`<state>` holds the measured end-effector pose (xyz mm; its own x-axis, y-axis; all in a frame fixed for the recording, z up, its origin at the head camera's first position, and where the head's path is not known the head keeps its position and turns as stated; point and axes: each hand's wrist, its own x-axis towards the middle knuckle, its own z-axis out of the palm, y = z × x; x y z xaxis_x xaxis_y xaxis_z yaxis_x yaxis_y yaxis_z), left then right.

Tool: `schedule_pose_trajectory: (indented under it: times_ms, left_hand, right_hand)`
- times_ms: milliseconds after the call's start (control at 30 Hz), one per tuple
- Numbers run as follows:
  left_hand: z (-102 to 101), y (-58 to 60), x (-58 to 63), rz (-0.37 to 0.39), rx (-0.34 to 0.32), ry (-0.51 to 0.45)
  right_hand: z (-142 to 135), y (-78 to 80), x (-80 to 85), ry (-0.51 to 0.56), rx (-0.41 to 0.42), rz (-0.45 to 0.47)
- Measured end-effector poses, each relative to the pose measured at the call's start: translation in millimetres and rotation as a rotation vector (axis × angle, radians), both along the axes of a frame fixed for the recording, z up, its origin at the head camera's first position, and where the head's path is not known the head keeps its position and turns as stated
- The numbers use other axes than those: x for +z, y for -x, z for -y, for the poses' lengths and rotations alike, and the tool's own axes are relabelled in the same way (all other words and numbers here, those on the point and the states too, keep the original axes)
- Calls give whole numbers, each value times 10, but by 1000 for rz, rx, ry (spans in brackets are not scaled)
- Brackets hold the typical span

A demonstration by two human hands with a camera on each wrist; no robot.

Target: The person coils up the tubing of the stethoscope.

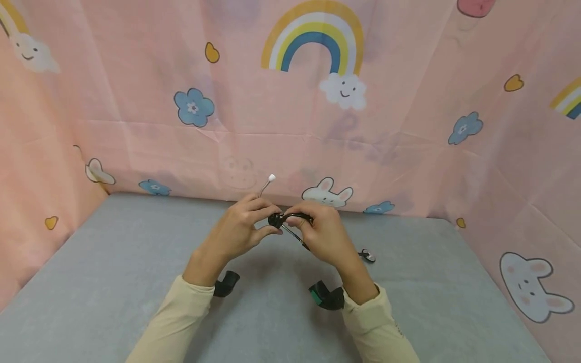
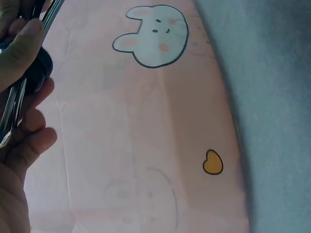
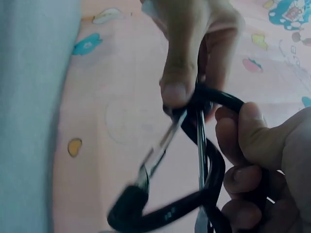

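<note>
A stethoscope with black tubing [image 3: 170, 213] and thin metal ear tubes [image 3: 201, 145] is held up above the table between both hands. My left hand [image 1: 240, 227] pinches a black bunch of it [image 1: 275, 220] between thumb and fingers. The right hand [image 1: 329, 237] grips a bent length of the tubing, its fingers curled round it in the right wrist view. A white ear tip [image 1: 272, 178] sticks up beyond the left hand. To the right of the right hand shows the round metal chest piece [image 1: 368, 256]. Part of the tubing is hidden by the fingers.
The grey table [image 1: 113, 282] lies under both hands. A pink printed cloth [image 1: 254, 101] hangs behind and at both sides. Black wrist mounts [image 1: 227, 284] show below each wrist.
</note>
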<state>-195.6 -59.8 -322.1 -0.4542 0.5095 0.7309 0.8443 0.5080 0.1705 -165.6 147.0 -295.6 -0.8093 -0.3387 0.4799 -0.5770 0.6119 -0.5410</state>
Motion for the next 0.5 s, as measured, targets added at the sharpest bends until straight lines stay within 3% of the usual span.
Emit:
schedule_pose_trajectory:
  times_ms: [300,433,500]
  left_hand:
    - [50,12,38,-44,-78,1]
    - [46,-7,41,-24,-125,3]
    - [38,-14,43,-2,-165,-18]
  right_hand:
    - [-71,32,71,-19,-6,-73]
    - [-170,68,40,37,-12,-102]
    - [-252,106,17,79,25,-92]
